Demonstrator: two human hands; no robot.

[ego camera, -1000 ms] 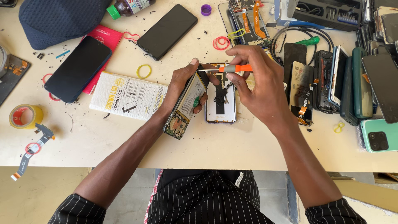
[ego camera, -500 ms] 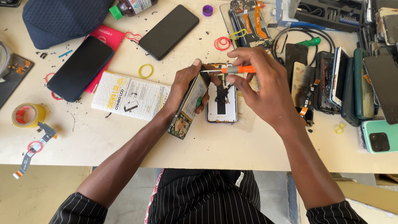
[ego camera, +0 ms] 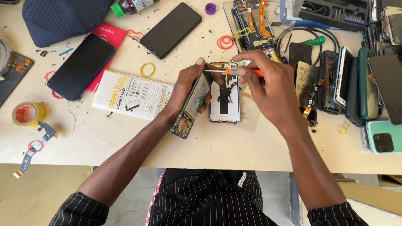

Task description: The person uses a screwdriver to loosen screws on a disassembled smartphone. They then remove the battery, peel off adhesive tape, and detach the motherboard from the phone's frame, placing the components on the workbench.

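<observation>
Item one: our left hand (ego camera: 188, 90), fingers wrapped around an opened phone body (ego camera: 190, 109), held on edge and tilted, its exposed circuit board facing right. The lower end of this phone body hangs near the front of the surface (ego camera: 125, 142).

Item two: our right hand (ego camera: 272, 90), fingers pinched narrow on an orange-handled screwdriver (ego camera: 234, 72), which lies roughly level, its metal tip pointing left toward the left thumb.

Item three: a white phone back frame (ego camera: 225, 98), flat on the surface between our two hands, just beside the tilted phone body, dark parts showing in its middle.

Surrounding stock, left: a white printed box (ego camera: 132, 94) lying flat; a dark phone (ego camera: 81, 67) partly over a red packet (ego camera: 109, 35); a second black phone (ego camera: 171, 29); a yellow rubber band (ego camera: 147, 70); a roll of yellow tape (ego camera: 28, 114); a dark blue cap (ego camera: 63, 16).

Surrounding stock, right: a crowded row of phones and cases (ego camera: 356, 83), a mint-green phone (ego camera: 384, 136) at the edge, a green-handled tool (ego camera: 313, 41), a black tool case (ego camera: 331, 12).
</observation>
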